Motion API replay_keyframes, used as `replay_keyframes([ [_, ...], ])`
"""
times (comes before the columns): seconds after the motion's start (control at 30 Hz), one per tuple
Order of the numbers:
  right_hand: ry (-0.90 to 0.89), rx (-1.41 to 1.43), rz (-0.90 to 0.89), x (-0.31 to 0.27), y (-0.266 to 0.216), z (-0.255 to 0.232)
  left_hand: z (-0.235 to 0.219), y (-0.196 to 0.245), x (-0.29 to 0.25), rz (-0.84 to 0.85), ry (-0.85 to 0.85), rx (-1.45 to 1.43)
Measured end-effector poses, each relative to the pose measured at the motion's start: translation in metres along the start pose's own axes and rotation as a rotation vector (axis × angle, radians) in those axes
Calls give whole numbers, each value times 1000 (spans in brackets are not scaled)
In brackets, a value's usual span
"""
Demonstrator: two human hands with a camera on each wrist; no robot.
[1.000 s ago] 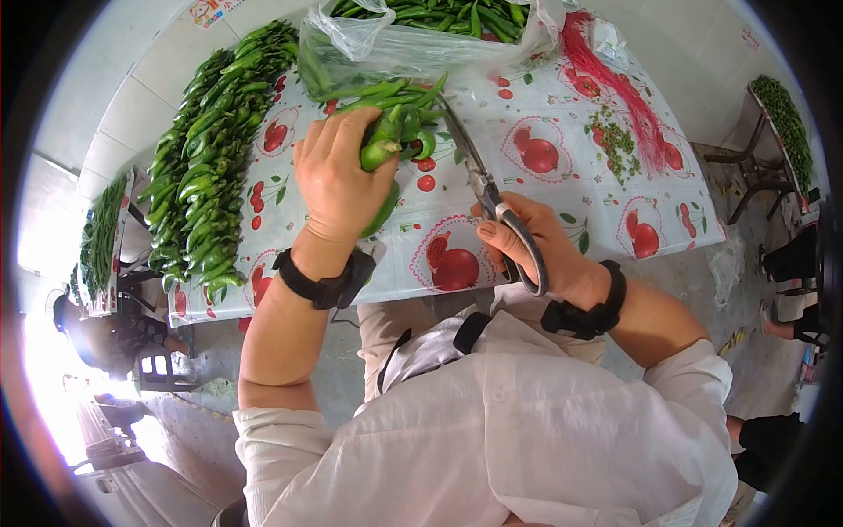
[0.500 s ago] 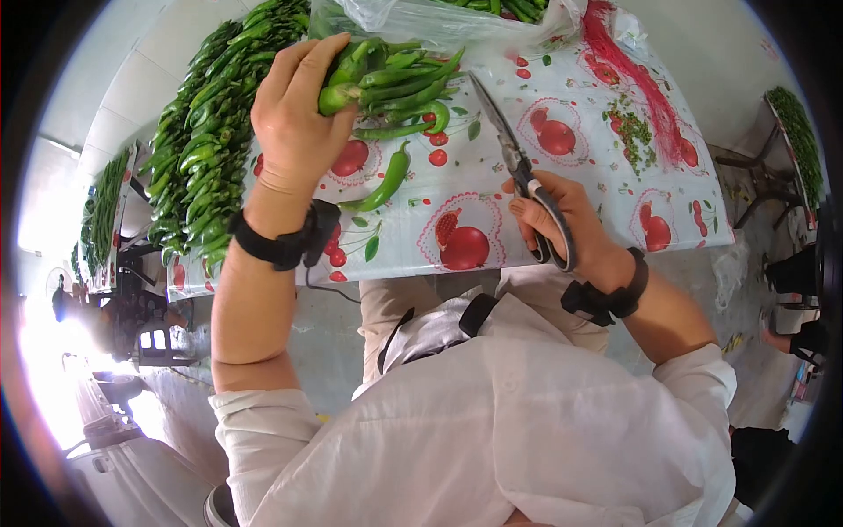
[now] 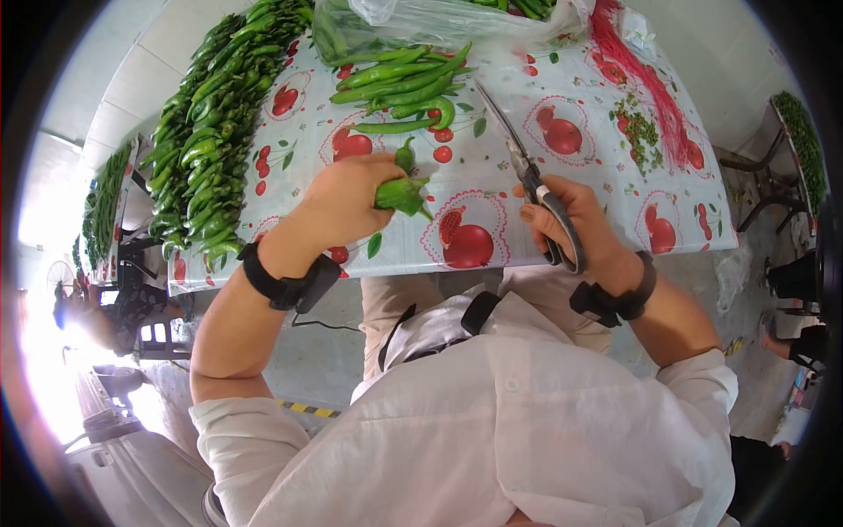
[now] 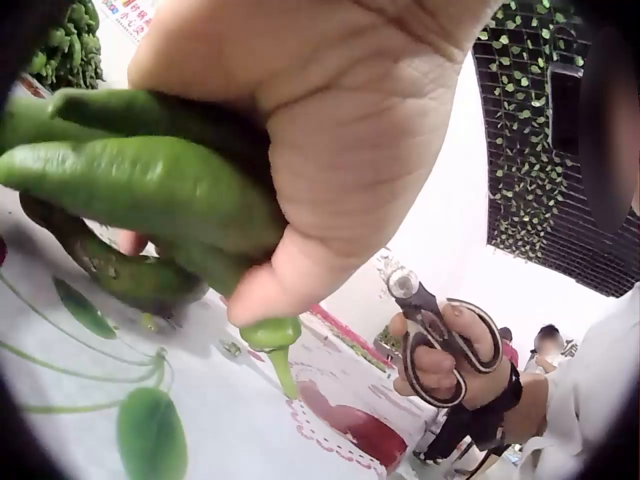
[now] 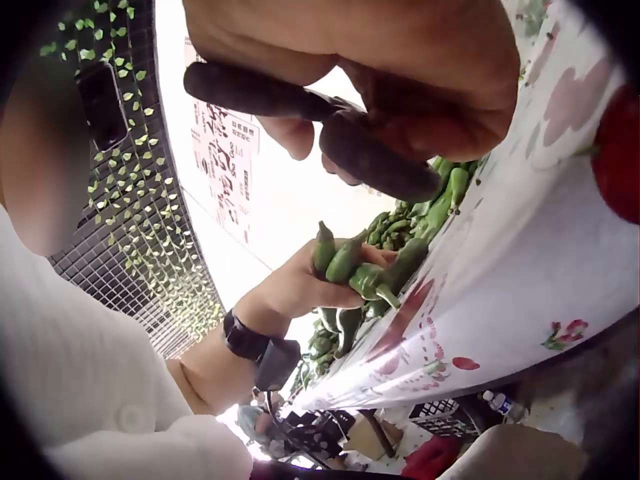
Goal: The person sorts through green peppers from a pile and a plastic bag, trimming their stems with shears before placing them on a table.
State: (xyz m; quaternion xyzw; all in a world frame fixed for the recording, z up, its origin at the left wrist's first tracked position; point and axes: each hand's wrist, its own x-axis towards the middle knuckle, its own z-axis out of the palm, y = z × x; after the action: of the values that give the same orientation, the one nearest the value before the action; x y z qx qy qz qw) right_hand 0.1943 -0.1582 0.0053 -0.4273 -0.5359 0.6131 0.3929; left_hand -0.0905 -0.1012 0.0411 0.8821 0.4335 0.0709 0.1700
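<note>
In the head view the left hand [image 3: 343, 200] grips several green peppers [image 3: 401, 196] above the table's near part, stems toward the right. The left wrist view shows the thumb pressed along those peppers [image 4: 150, 190]. The right hand [image 3: 581, 230] holds scissors [image 3: 524, 167] by the handles, blades pointing up and away; their looped handles [image 4: 440, 350] also show in the left wrist view. Beyond the left hand, a small group of loose long peppers [image 3: 399, 85] lies on the flowered tablecloth [image 3: 492, 189].
Rows of stacked peppers [image 3: 206, 140] run along the table's left side. A clear plastic bag [image 3: 439, 31] with peppers is at the back. Red strings [image 3: 645, 88] and scattered green stem bits [image 3: 639, 136] lie at the right. Other pepper-covered tables stand on both sides.
The left hand has left the pepper group at the back and come nearer the body with several peppers gripped. The right hand with the scissors has shifted slightly to the right.
</note>
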Motion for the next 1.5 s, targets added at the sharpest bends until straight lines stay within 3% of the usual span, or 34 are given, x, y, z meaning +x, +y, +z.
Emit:
replay_keyframes([
  [0.17, -37, -57, 81, 0, -4, 2, 4, 5, 2, -217, -134, -44],
  [0.27, -108, -61, 76, 2, 0, 0, 24, -12, -6, 3, 99, -19],
  [0.47, -255, -178, 245, 2, -7, -2, 33, -2, -16, 63, 182, 17],
  [0.67, -360, -235, 340, 5, -12, -5, 46, -6, -23, 148, 372, 144],
  [0.87, -342, -214, 405, 7, -15, -2, 47, -5, -25, 184, 411, 170],
  [1.07, -402, -336, 391, 5, -18, -3, 48, -5, -25, 183, 426, 165],
  [1.5, -342, -299, 381, 11, -20, 13, 49, -8, -25, 216, 457, 156],
])
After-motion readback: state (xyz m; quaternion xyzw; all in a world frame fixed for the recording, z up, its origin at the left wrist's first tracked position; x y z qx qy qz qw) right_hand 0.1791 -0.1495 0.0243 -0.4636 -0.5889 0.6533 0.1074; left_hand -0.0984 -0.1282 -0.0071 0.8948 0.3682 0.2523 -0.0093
